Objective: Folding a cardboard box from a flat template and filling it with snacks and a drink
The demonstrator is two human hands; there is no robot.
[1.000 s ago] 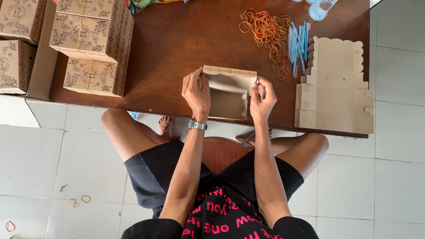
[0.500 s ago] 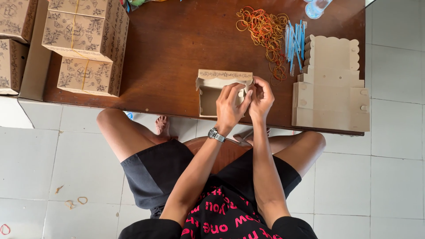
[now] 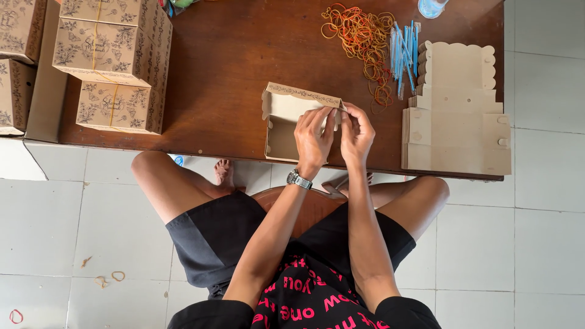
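An open brown cardboard box (image 3: pixel 285 125) with a patterned lid flap stands near the front edge of the dark wooden table (image 3: pixel 225 67). My left hand (image 3: pixel 314 139) and my right hand (image 3: pixel 356 134) meet at the box's right side, fingertips pinching the right end of the lid flap and side wall. A wristwatch sits on my left wrist. The box's right wall is hidden behind my hands.
A stack of flat die-cut box blanks (image 3: pixel 457 109) lies at the right. Behind it are a heap of rubber bands (image 3: pixel 362 36) and blue sticks (image 3: pixel 403 55). Several finished printed boxes (image 3: pixel 113 67) stand at the left. Loose bands lie on the tiled floor (image 3: pixel 61 244).
My left hand crossed from the box's left side to its right side and joined my right hand there. The box shifted slightly on the table.
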